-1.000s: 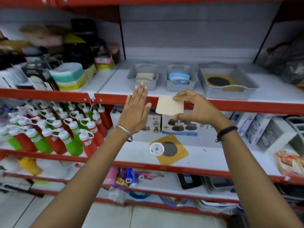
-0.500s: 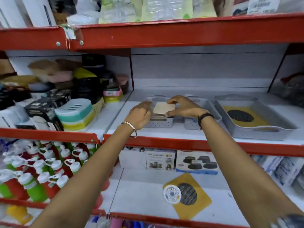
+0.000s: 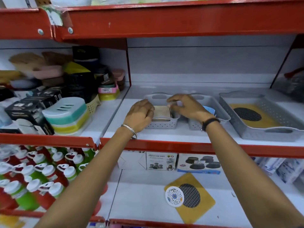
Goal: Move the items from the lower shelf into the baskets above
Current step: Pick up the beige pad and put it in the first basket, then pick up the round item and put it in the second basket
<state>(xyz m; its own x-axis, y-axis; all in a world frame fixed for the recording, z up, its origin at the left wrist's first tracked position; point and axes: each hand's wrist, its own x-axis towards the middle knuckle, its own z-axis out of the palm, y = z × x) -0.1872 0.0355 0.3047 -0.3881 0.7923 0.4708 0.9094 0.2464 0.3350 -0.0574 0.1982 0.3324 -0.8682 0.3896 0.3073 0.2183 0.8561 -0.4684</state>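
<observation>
A beige square pad [image 3: 162, 111] lies flat in the small grey basket [image 3: 162, 125] on the upper shelf. My left hand [image 3: 139, 115] curls over that basket's left rim. My right hand [image 3: 186, 106] hovers over the right side, fingertips pinched at the pad's right edge. The middle grey basket [image 3: 221, 111] holds a blue item [image 3: 209, 109], partly hidden by my right wrist. A large grey tray [image 3: 263, 134] at the right holds a yellow mat with a black mesh disc [image 3: 246, 115]. On the lower shelf lie another yellow mesh mat [image 3: 202, 206] and a round floral coaster [image 3: 174, 196].
Red shelf rails [image 3: 164, 146] run across between the levels. Stacked soap dishes [image 3: 65, 116] and dark boxes crowd the upper left bay. Red and green bottles [image 3: 32, 178] fill the lower left. Product boxes [image 3: 162, 161] stand at the back of the lower shelf.
The beige pad went from held in front of the shelf rail up into the small grey basket, where it now lies flat. My left hand moved from open palm to curled on the basket's rim.
</observation>
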